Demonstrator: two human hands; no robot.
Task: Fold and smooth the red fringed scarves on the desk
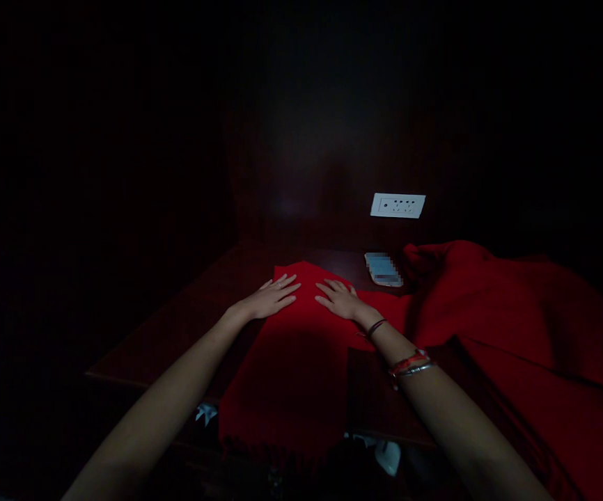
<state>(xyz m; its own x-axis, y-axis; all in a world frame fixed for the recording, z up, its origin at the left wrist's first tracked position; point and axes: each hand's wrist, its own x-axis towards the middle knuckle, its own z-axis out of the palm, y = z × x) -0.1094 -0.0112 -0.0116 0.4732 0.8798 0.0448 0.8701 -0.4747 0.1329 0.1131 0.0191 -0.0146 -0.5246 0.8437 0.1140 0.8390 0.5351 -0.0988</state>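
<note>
A red fringed scarf lies across the dark table, its fringed end hanging over the front edge. On its upper left part rests my left hand, palm down with the fingers spread. My right hand lies flat on the cloth a little to the right, fingers also apart, with bracelets on that wrist. Between the two hands a strip of red fabric shows. From beneath my right hand the cloth runs on toward a bunched red heap at the right.
A phone with a blurred screen lies behind my right hand. Above it, a white socket plate is fixed to the dark wall. White objects show below the edge of the dark wooden table. Surroundings are very dim.
</note>
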